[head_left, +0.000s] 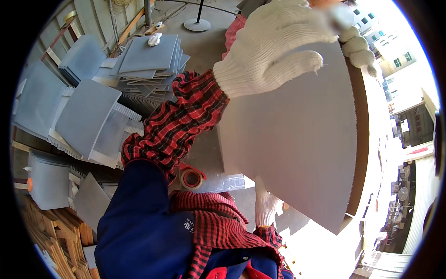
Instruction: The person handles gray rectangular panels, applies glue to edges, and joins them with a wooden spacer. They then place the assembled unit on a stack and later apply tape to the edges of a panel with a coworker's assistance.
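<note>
A large pale grey flat panel (297, 135) lies in front of me, with a brown board edge (362, 139) along its right side. My left hand (269, 51), in a white knitted glove, is stretched over the panel's far left part. It is open, its thumb spread apart, and no object shows in it. My right hand (266, 204), gloved too, reaches the panel's near edge; its fingers are hidden behind the panel, so its grip cannot be told. Another person's white-gloved hand (360, 51) curls at the far right corner of the panel.
Several stacks of grey panels (148, 56) stand on the left, with a crumpled white item (154, 39) on one. A tape roll (191, 178) lies near my body. Wooden pieces (55, 237) are piled at lower left. A round stand base (197, 24) is on the floor beyond.
</note>
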